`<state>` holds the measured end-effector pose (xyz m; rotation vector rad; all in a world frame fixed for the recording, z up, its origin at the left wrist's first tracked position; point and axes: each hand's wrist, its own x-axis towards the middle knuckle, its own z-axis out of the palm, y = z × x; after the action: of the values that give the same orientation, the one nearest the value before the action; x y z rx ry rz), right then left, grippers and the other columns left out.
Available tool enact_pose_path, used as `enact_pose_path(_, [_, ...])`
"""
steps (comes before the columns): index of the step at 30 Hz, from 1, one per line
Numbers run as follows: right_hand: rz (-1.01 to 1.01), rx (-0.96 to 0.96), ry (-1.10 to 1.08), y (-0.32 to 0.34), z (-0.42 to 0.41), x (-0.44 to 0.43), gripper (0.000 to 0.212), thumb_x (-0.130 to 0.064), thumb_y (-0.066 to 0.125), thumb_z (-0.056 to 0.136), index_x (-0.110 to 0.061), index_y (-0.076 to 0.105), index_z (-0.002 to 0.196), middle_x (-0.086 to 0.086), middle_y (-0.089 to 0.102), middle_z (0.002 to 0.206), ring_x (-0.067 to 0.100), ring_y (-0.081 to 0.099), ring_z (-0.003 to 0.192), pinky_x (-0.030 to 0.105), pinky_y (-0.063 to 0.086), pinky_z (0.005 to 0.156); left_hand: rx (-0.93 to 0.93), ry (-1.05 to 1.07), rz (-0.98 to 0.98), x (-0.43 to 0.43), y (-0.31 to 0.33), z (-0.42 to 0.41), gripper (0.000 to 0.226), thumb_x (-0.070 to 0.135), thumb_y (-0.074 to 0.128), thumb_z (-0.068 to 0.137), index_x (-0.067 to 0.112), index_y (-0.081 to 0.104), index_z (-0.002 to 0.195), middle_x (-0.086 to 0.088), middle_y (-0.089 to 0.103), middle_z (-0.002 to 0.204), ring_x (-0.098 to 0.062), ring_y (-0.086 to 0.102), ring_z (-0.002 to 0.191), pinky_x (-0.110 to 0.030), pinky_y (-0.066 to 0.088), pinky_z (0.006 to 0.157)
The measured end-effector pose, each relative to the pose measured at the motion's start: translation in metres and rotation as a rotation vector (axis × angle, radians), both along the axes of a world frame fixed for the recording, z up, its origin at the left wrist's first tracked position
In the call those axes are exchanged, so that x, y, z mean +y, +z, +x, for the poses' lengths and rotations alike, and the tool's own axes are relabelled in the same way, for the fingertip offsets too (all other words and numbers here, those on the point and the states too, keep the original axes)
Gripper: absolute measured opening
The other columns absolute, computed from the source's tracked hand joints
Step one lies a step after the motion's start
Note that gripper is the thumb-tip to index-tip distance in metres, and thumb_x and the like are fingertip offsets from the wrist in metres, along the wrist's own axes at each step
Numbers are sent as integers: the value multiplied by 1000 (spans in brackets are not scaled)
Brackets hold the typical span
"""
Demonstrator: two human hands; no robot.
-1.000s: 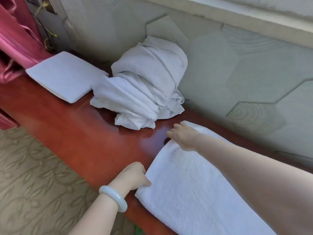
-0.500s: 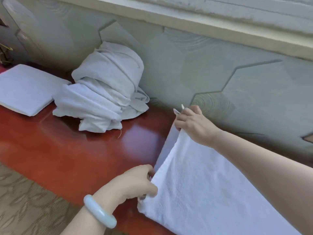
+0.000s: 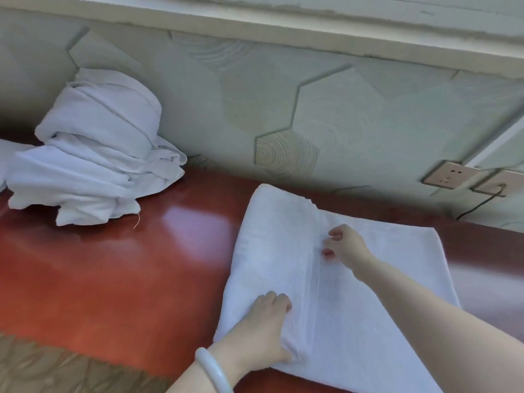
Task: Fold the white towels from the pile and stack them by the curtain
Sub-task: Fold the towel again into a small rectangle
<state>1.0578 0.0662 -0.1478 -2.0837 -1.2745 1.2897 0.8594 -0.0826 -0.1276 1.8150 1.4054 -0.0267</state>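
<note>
Only one camera is at work, worn on the person's head and tipped forward and down over the near edge of the red tabletop (image 3: 113,265) toward the patterned wall (image 3: 340,123). It sits close: the left hand (image 3: 265,327) and right hand (image 3: 347,246) pinching the white towel (image 3: 397,293) fill the lower right, and the towel pile (image 3: 93,154) lies at the far left edge.

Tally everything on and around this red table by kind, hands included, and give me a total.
Towel being folded: 1
Heap of unfolded towels: 1, towels inside uncountable
White cloth cut off at left edge: 1
Hands: 2, left hand and right hand
Bracelet: 1
Wall sockets: 2
Cable: 1
Total: 9
</note>
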Motion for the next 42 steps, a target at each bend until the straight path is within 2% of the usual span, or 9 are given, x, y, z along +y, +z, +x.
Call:
enact_pose_path(3, [-6,80,-73,-3,-11,3,30,-11,63,89,13,53,101,18,57,82,27,59,66,38,50,69,51,-176,166,-12,-12,-15,68,19,72,73,23,35,131,6,32,122,-14,32,111,-27,34,99])
enact_pose_path(6, [4,60,-50,4,-28,9,31,-22,72,84,-5,47,78,11,45,73,23,47,63,32,40,63,34,-267,281,-13,-16,-18,60,12,62,76,23,38,130,6,33,122,-15,33,110,-28,32,100])
enact_pose_path(12, [113,208,-83,19,-38,6,34,-3,68,80,-15,56,110,10,59,85,24,59,70,36,53,68,-375,-4,126,-6,-9,-22,31,5,54,81,21,64,105,14,48,95,-3,44,95,-13,36,87])
enact_pose_path(17, [45,78,-166,6,-8,-14,38,-1,67,79,-8,54,114,8,62,93,18,57,69,26,41,53,-387,-235,-53,1,-9,-12,33,18,68,85,20,64,118,3,54,113,-3,47,105,-17,38,96])
enact_pose_path(20, [0,-94,-131,0,-7,-14,47,-9,66,81,-4,48,125,11,58,112,29,60,93,30,45,62,-458,26,111,15,-16,-16,31,30,60,90,18,65,118,11,56,120,2,49,113,-20,36,102])
enact_pose_path(24, [428,-541,198,7,-33,-16,63,-19,57,92,-5,30,147,14,31,152,31,28,139,37,22,112,-26,263,510,35,-32,-34,75,56,22,87,18,30,151,9,16,159,-5,8,147,-26,9,120])
enact_pose_path(27, [403,-578,559,-9,-53,-21,67,-37,45,98,-20,12,154,4,3,163,26,0,149,44,4,118,216,161,428,32,-53,-33,83,62,0,85,19,-9,155,5,-28,158,-9,-27,145,-30,-8,121])
enact_pose_path(31, [221,-555,807,-27,-48,-8,66,-47,37,100,-30,4,155,-2,-11,162,19,-15,148,48,-9,119,265,243,468,26,-69,-27,76,60,6,93,19,-9,155,4,-24,160,-12,-22,147,-35,-4,120])
enact_pose_path(42, [62,-366,-37,-9,-28,31,70,-26,77,79,-4,41,135,17,36,138,36,45,121,44,42,100,211,245,500,27,-72,-31,68,59,10,95,32,-17,152,11,-35,155,-13,-25,146,-35,-5,122])
